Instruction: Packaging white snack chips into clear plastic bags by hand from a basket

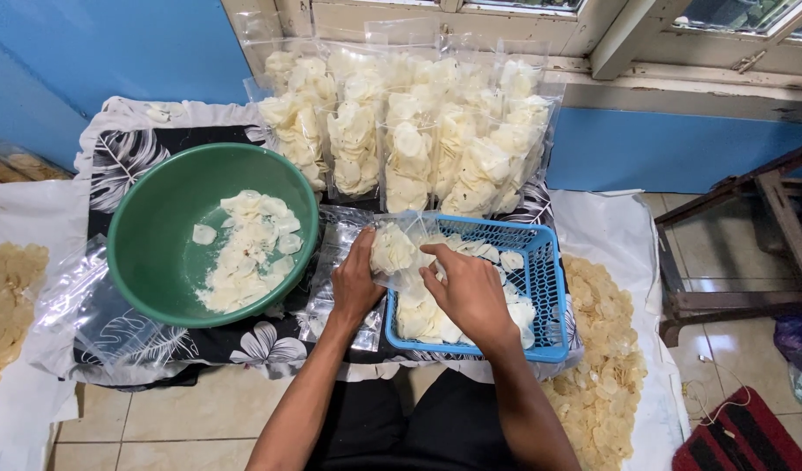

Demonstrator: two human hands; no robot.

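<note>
On the left half of the cloth (156, 344), a green bowl (170, 228) is sitting tilted, with pale chips (244, 249) pooling at its lower side; it is leaning toward the front edge and looks liable to tip or slide if bumped. Flat empty bags (331, 288) are lying between the bowl and the blue basket (545, 288). The left hand (355, 283) is gripping a clear bag (394, 251) at its side, fingers curled around the plastic, holding it over the basket's left rim. The right hand (470, 292) is pressing at the bag's mouth, fingers together and bent; whether they are pinching chips I cannot tell. The thin chips are probably brittle, so a hard push could be cracking them, and a slack bag mouth could be spilling them. Filled bags (418, 139) are leaning in a row at the back edge.
</note>
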